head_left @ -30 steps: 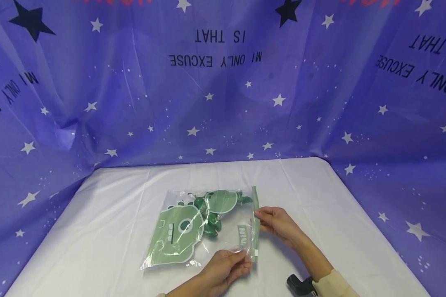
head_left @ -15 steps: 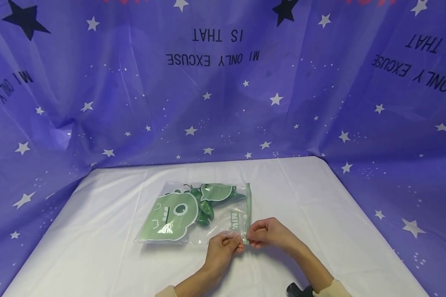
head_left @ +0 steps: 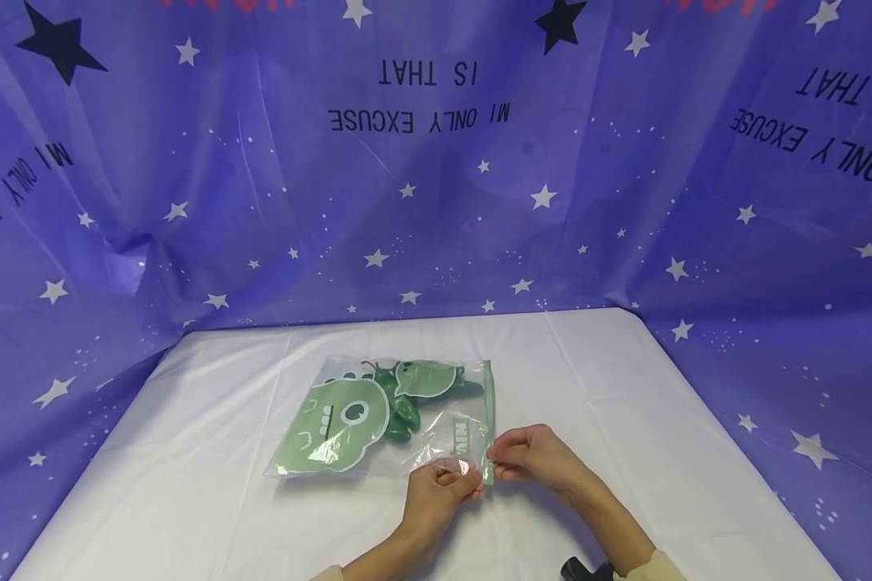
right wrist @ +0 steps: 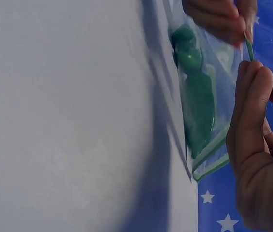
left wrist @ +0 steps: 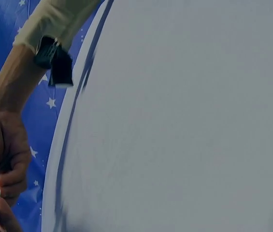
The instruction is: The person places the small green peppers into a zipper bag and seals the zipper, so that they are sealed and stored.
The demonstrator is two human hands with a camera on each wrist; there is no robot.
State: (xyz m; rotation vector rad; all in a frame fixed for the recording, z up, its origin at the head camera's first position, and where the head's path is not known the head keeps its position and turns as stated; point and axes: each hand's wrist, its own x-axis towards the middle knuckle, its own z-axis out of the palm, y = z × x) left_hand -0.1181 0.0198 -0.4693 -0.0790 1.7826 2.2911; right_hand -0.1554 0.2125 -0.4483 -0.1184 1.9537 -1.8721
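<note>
A clear zip bag (head_left: pixel 425 448) printed with a light-green one-eyed cartoon monster stretches over the white table in the head view. Inside it are glossy dark-green rounded pieces (head_left: pixel 405 411); their kind is unclear. My left hand (head_left: pixel 436 500) pinches the bag's near edge close to its right corner. Just right of it, my right hand (head_left: pixel 541 460) pinches the green zip strip (head_left: pixel 489 395) near its lower end. In the right wrist view, the right hand's fingers (right wrist: pixel 252 106) grip the strip below the left hand (right wrist: pixel 218 17). The zip's slider is hidden.
The white-covered table (head_left: pixel 589 363) is enclosed by a purple star-patterned curtain (head_left: pixel 443 202) at the back and sides. A black device (head_left: pixel 584 570) sits by the right sleeve at the front edge. The bag's near edge casts a shadow on the cloth.
My right hand has moved from midway along the zip strip down to near its lower end, beside my left hand. The bag's near edge has shifted up in the head view.
</note>
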